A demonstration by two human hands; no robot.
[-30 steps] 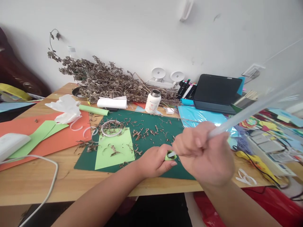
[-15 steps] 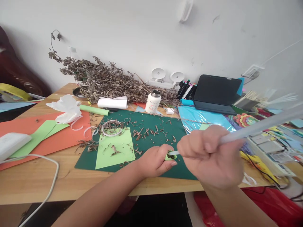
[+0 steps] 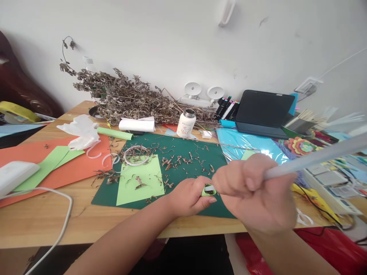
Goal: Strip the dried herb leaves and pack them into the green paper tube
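Note:
My left hand is closed around a small green paper tube, its mouth facing right with dark dry bits inside. In my right hand is a long translucent white stick, likely a glue stick. Its near tip enters the tube's mouth, while the other end slants up past the right edge. Both hands are over the right front of the green cutting mat. Crumbled dry leaves lie scattered on the mat, and some rest on a light green paper sheet beside my left hand.
A heap of dried plants lines the wall. An uncapped white bottle stands behind the mat. Orange paper and a white cable lie left. A dark tablet and a cluttered tray are at the right.
The stick's tip has shifted slightly within the tube's mouth, and my right hand has moved a little closer to my left. Both hands keep their grips.

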